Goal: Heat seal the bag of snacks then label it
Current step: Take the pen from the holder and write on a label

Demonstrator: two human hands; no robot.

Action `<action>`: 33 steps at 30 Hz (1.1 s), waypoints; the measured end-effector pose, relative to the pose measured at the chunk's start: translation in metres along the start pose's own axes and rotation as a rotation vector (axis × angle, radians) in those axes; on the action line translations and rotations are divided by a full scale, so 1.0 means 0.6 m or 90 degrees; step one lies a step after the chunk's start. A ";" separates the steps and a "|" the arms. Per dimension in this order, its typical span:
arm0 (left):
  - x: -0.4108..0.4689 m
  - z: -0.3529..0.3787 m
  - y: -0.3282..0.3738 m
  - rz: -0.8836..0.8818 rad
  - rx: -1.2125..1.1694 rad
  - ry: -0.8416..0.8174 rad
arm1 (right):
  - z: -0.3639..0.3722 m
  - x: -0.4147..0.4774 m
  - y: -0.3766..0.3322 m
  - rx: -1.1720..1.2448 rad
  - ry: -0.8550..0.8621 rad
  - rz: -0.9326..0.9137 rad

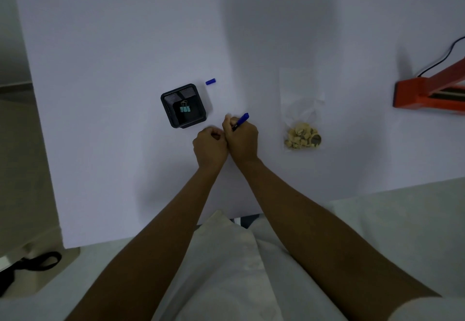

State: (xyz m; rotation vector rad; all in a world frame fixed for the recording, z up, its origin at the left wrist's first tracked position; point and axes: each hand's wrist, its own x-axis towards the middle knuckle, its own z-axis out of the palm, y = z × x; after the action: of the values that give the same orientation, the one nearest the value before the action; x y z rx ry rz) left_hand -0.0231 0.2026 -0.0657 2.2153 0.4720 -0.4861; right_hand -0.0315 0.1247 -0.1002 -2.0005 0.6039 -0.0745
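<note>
A clear plastic bag of pale snacks (pixel 302 124) lies flat on the white table (pixel 125 43), right of centre. My right hand (pixel 241 139) grips a blue marker (pixel 240 121) with its tip pointing down at the table, left of the bag. Close beside it, my left hand (pixel 210 145) has its fingers curled; a small white thing may sit under its fingertips, too faint to tell. The marker's blue cap (pixel 210 81) lies apart on the table, further back. An orange heat sealer (pixel 427 89) stands at the right edge, its arm raised.
A black mesh tray (pixel 183 105) holding a teal binder clip (pixel 184 108) sits just left of my hands. A black cable (pixel 442 56) runs from the sealer. Black scissors (pixel 27 268) lie on a lower surface at the far left.
</note>
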 end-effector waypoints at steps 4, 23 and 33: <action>-0.001 -0.002 0.002 0.001 0.001 -0.004 | 0.003 0.001 0.002 -0.008 0.004 0.006; 0.001 -0.002 -0.001 0.004 -0.017 -0.015 | -0.015 0.003 0.009 -0.034 0.022 0.004; 0.000 -0.004 0.002 0.008 0.000 -0.011 | -0.006 -0.006 -0.004 0.000 -0.003 0.001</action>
State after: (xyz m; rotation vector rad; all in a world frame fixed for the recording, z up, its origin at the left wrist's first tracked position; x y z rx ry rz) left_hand -0.0219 0.2037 -0.0633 2.2118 0.4490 -0.4975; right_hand -0.0344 0.1244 -0.0955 -1.9994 0.6016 -0.0689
